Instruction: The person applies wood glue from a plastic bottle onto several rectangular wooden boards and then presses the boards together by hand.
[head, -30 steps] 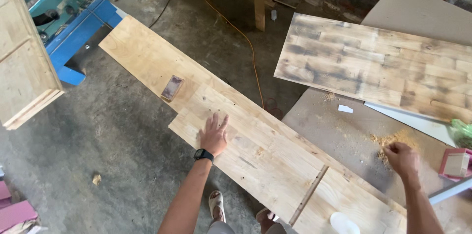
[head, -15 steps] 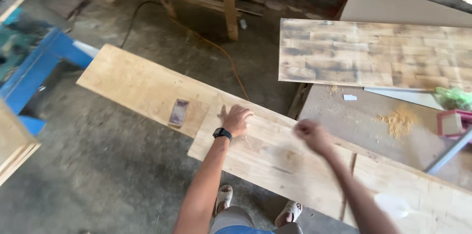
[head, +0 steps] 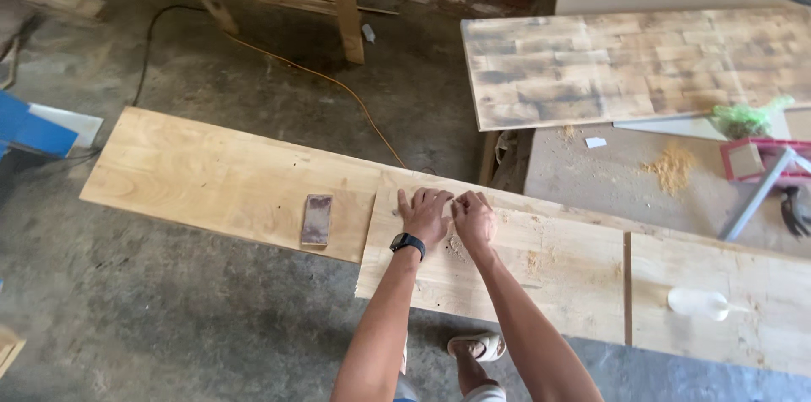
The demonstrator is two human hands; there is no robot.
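We have both hands flat on the pale glued wood panel [head: 507, 271], which lies across the near middle of the scene on top of a longer board [head: 211, 178]. Our left hand [head: 425, 214], with a black wristwatch [head: 407, 242], has its fingers spread and grips nothing; our right hand [head: 473, 218] presses just beside it, fingers together over a small heap of sawdust [head: 456, 246], clamped on nothing.

Half a second ago the right hand was blurred in mid-air to the right of the left; now it has come down next to it. A second ago it was far right, at the sawdust pile [head: 673, 167] on the table.

What lies under the right fingertips is too small to make out. A sanding block [head: 318, 220] rests left of the hands on the longer board. A whitish bottle [head: 699, 303] lies near right.

Farther off, a darker stained panel [head: 642, 64] lies on the grey table [head: 583, 174]. An orange cable [head: 338, 85] runs over the concrete floor [head: 169, 326].
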